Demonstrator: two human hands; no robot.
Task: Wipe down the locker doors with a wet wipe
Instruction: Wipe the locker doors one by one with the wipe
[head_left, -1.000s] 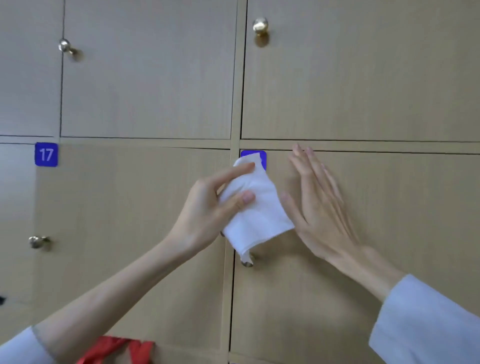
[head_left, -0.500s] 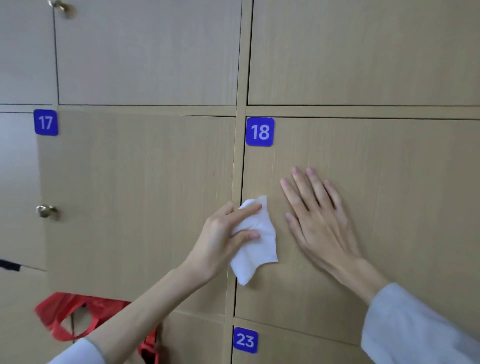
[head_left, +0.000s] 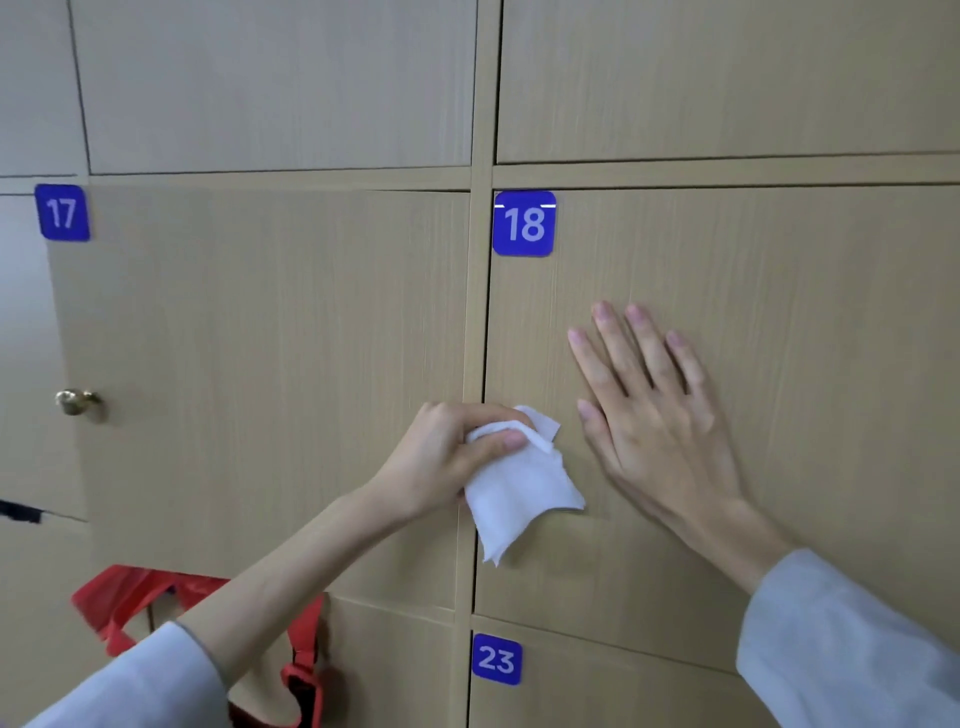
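The left hand (head_left: 447, 457) grips a bunched white wet wipe (head_left: 519, 488) at the left edge of the locker door (head_left: 779, 312) numbered 18 (head_left: 523, 223), about halfway down. The right hand (head_left: 654, 415) lies flat on that door, fingers straight and spread. No wet streaks show, so the wiped share cannot be told; door 23 (head_left: 623, 691) below and the other doors probably remain.

Wooden locker doors (head_left: 270, 364), blue number plates (head_left: 523, 223)

Wipe (head_left: 519, 493) lies on door 18 (head_left: 779, 312), right of door 17 (head_left: 270, 364).
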